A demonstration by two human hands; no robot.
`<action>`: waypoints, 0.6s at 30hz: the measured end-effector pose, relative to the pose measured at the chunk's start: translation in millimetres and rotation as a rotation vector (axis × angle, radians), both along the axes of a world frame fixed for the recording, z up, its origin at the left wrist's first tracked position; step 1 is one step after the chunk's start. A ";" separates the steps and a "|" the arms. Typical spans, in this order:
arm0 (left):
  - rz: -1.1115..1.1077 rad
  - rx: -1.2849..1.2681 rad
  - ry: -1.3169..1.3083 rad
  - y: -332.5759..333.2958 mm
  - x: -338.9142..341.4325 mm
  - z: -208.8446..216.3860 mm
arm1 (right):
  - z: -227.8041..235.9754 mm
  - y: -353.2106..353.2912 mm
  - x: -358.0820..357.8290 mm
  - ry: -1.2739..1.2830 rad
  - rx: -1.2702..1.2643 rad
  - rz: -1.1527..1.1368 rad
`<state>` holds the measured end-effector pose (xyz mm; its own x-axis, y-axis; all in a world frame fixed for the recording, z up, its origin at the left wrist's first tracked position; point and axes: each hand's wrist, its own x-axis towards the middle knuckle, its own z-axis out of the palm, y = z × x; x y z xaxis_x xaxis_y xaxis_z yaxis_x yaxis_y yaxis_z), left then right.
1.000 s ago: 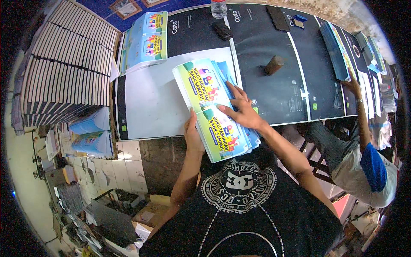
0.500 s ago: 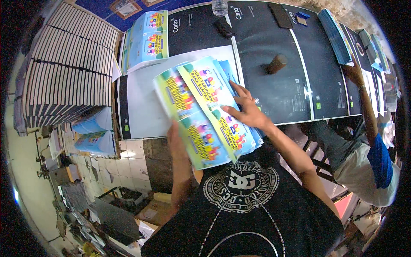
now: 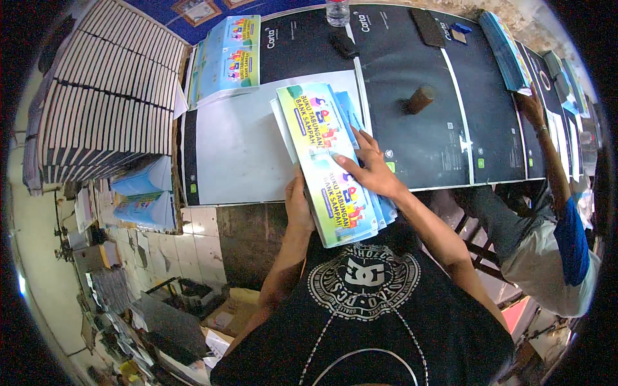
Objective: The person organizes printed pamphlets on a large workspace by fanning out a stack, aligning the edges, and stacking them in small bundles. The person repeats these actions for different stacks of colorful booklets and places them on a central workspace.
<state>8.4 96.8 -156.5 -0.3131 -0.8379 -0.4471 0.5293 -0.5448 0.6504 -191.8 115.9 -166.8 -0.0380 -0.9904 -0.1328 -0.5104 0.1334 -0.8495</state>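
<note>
A stack of printed booklets (image 3: 325, 170) with blue, yellow and green covers is held tilted in front of my chest, over the table's near edge. My right hand (image 3: 373, 168) grips its right side, thumb on top of the front cover and fingers at the far side edge. Along the left edge, my left hand (image 3: 300, 202) closes on the same stack; its fingertips are partly hidden beneath. Sheets fan out a little at the stack's right side. At the back left of the table lies a pile of similar booklets (image 3: 232, 61).
Tall piles of bound books (image 3: 103, 96) rise on the left. On the dark-topped table (image 3: 412, 148) stand a brown cylinder (image 3: 421, 98), a water bottle (image 3: 337, 13) and a black object (image 3: 344, 45). A co-worker's hand (image 3: 531, 109) touches another booklet stack (image 3: 505, 55) at right.
The booklet spread out at the left has come in under the others, squaring the stack. My left hand has moved right and up against its edge.
</note>
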 end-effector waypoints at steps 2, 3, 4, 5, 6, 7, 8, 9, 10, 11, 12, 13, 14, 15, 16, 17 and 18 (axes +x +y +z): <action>-0.013 -0.056 -0.111 -1.4 -4.1 1.0 | -0.4 1.3 -1.4 -0.074 -0.023 -0.031; -0.033 -0.070 -0.094 -2.8 -3.6 -2.5 | -2.3 1.9 -4.9 -0.079 -0.036 -0.032; -0.033 -0.069 -0.094 -3.0 -1.7 -4.6 | -3.7 2.4 -6.7 -0.084 -0.049 -0.032; -0.057 -0.096 -0.166 -3.1 0.9 -6.2 | -4.7 2.9 -6.7 -0.085 -0.048 -0.031; -0.079 -0.124 -0.237 -4.2 1.6 -4.8 | -3.7 2.2 -7.1 -0.096 -0.062 -0.023; -0.076 -0.124 -0.238 -5.0 2.6 -2.8 | -3.2 1.6 -7.3 -0.107 -0.075 -0.015; -0.099 -0.209 -0.321 -5.5 3.6 0.0 | -3.4 1.0 -7.4 -0.107 -0.075 -0.014; -0.121 -0.295 -0.405 -5.3 4.1 2.4 | -3.4 0.9 -7.0 -0.109 -0.074 -0.015; -0.120 -0.294 -0.405 -4.6 4.0 2.1 | -3.3 0.9 -6.8 -0.112 -0.074 -0.017; -0.091 -0.277 -0.338 -3.7 3.3 1.2 | -3.5 0.8 -6.8 -0.112 -0.074 -0.015; -0.064 -0.259 -0.271 -3.1 2.3 1.5 | -3.6 0.7 -6.8 -0.091 -0.053 -0.024; -0.063 -0.259 -0.271 -2.5 1.2 2.5 | -3.8 0.6 -6.9 -0.071 -0.032 -0.033; -0.056 -0.228 -0.261 -1.9 0.0 4.1 | -4.2 0.6 -6.6 -0.071 -0.032 -0.032; -0.049 -0.198 -0.250 -1.9 -0.5 5.2 | -5.0 0.6 -5.8 -0.084 -0.041 -0.047; -0.049 -0.198 -0.251 -2.7 0.6 4.3 | -5.8 0.6 -5.1 -0.097 -0.051 -0.062; -0.080 -0.201 -0.247 -4.2 2.6 2.7 | -6.8 0.6 -5.1 -0.098 -0.052 -0.062; -0.114 -0.202 -0.242 -5.5 2.5 2.6 | -7.9 1.6 -6.2 -0.099 -0.062 -0.051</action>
